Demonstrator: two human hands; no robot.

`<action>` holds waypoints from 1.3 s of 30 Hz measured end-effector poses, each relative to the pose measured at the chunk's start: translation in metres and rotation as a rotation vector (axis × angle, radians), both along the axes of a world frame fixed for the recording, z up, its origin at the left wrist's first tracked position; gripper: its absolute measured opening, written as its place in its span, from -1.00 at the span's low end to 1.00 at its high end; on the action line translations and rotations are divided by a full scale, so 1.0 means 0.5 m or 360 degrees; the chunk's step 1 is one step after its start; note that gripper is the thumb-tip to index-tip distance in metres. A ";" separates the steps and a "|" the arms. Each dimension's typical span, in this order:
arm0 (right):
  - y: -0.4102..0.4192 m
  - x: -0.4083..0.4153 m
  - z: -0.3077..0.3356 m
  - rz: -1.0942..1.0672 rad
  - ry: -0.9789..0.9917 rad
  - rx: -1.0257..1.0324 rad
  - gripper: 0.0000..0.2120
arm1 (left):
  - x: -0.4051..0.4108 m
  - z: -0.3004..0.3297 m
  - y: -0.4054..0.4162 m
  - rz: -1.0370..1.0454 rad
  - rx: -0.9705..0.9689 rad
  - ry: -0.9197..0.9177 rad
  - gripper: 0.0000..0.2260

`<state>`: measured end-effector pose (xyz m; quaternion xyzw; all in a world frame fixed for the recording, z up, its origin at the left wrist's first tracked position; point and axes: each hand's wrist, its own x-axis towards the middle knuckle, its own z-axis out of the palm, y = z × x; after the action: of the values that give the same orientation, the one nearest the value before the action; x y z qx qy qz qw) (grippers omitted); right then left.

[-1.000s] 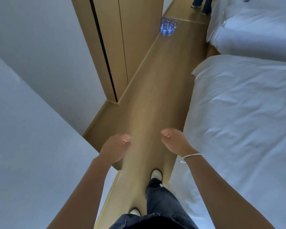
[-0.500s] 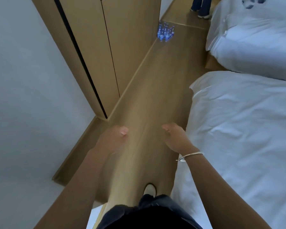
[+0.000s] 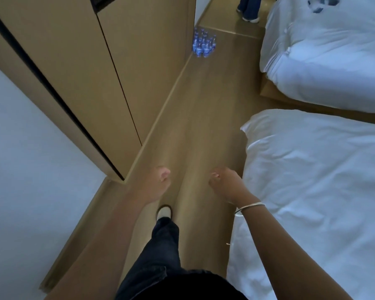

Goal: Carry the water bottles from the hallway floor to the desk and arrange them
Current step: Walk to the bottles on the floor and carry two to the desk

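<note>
A cluster of several clear water bottles (image 3: 203, 44) with blue labels stands upright on the wooden floor far ahead, against the foot of the wooden wardrobe. My left hand (image 3: 157, 184) and my right hand (image 3: 226, 184) hang in front of me over the floor, far short of the bottles. Both hands hold nothing, with the fingers loosely curled. A thin bangle sits on my right wrist. No desk is in view.
A wooden wardrobe (image 3: 95, 72) lines the left of the narrow wooden aisle (image 3: 204, 131). Two beds with white duvets, near (image 3: 323, 191) and far (image 3: 323, 50), flank the right. Another person's legs (image 3: 249, 7) stand beyond the bottles. My own leg and shoe (image 3: 164, 213) step forward.
I have walked forward along the aisle: the wardrobe and the bottles have come closer and the white wall on the left has slid back. Both hands stay empty in front of me.
</note>
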<state>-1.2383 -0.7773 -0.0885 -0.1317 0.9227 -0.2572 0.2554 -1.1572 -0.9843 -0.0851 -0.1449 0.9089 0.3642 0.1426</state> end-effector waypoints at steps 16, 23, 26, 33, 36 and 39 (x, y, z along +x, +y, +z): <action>-0.206 -0.487 0.024 -0.0207 0.0105 -0.0002 -0.68 | -0.573 0.053 -0.230 -0.0181 -0.0217 0.0033 -0.71; -0.207 -0.722 0.006 -0.0190 0.0122 0.0086 -0.66 | -0.807 0.027 -0.234 -0.0197 -0.0216 0.0019 -0.70; -0.195 -0.845 -0.008 -0.0132 0.0099 0.0096 -0.66 | -0.925 0.018 -0.225 -0.0165 -0.0229 0.0027 -0.72; -0.161 -1.158 0.000 -0.0023 0.0090 0.0145 -0.65 | -1.216 0.023 -0.184 -0.0094 -0.0255 0.0052 -0.72; -0.154 -1.269 0.011 0.0015 0.0095 0.0153 -0.65 | -1.318 0.030 -0.173 -0.0062 -0.0231 0.0111 -0.74; -0.146 -1.358 0.016 -0.0009 0.0100 0.0136 -0.65 | -1.406 0.028 -0.169 -0.0089 -0.0242 0.0089 -0.73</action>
<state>-1.9172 -0.8504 -0.0806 -0.1260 0.9407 -0.2141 0.2309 -1.8603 -1.0688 -0.0708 -0.1198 0.9412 0.2939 0.1159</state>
